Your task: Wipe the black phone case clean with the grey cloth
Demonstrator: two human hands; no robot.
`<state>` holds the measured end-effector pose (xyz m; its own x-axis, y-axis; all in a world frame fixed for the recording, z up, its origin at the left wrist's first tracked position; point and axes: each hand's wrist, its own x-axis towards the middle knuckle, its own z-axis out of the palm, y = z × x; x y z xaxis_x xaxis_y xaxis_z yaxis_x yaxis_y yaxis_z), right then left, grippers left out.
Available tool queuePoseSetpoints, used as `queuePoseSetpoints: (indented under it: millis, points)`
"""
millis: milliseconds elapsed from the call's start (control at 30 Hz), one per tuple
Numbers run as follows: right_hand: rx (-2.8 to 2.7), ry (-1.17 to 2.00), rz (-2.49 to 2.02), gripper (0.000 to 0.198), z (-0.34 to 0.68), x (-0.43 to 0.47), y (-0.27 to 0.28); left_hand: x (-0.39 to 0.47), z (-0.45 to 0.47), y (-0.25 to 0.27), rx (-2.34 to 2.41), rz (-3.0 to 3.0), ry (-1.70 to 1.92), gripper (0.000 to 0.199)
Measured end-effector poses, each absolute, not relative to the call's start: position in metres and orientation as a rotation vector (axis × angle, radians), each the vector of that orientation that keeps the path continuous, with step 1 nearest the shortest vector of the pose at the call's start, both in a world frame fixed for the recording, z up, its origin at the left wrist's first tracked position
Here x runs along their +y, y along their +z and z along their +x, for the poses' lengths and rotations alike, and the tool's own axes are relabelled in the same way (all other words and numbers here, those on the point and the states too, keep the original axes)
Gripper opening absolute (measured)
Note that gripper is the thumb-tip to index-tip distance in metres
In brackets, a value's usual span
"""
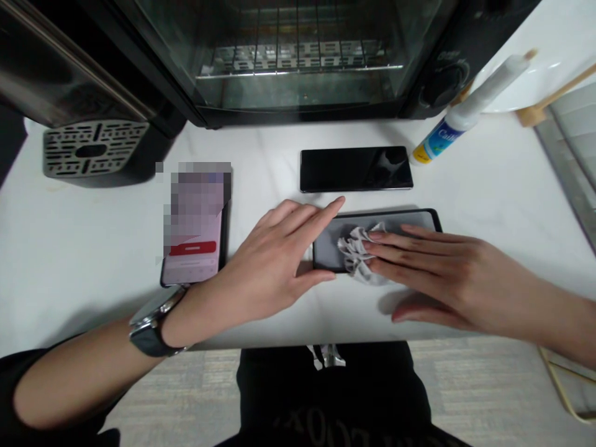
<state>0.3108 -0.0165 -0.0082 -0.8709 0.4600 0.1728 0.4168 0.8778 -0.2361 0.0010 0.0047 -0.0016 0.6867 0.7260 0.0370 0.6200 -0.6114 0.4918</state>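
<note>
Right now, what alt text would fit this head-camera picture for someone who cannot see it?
A right hand presses a crumpled grey cloth onto a phone lying flat on a white table, while the left hand steadies its end. Two more phones, a bottle and a toaster oven lie beyond.

Bare forearms, both hands ungloved. Left wrist wore a dark smartwatch with metal case. Black sleeve at left elbow; black clothing below.

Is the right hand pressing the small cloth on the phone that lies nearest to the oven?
No, the right hand presses the cloth on the nearer phone, while the phone by the oven lies untouched.
</note>
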Motion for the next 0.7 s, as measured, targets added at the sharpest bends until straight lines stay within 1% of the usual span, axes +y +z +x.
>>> queuePoseSetpoints:
  millis: [200, 300, 433, 500, 633, 700]
  points:
    - [-2.856, 0.179, -0.872, 0.068, 0.361, -0.027, -0.006, 0.006, 0.001, -0.002, 1.051, 2.433, 0.333, 0.092]
    - [-2.887, 0.072, -0.867, 0.07, 0.362, -0.027, -0.007, 0.006, 0.002, -0.002, 1.041, 2.42, 0.356, 0.092]
    - [-2.911, 0.005, -0.804, 0.078, 0.339, -0.019, -0.01, 0.006, 0.003, -0.002, 1.018, 2.41, 0.389, 0.091]
    - [-2.903, 0.064, -0.755, 0.081, 0.317, -0.012, -0.012, 0.006, 0.003, -0.002, 1.011, 2.408, 0.395, 0.09]
    - [-2.878, 0.305, -0.545, 0.089, 0.267, 0.003, -0.014, 0.006, 0.002, -0.002, 1.016, 2.38, 0.412, 0.088]
    - [-2.862, 0.376, -0.487, 0.09, 0.253, 0.007, -0.014, 0.007, 0.0, -0.002, 1.04, 2.374, 0.403, 0.089]
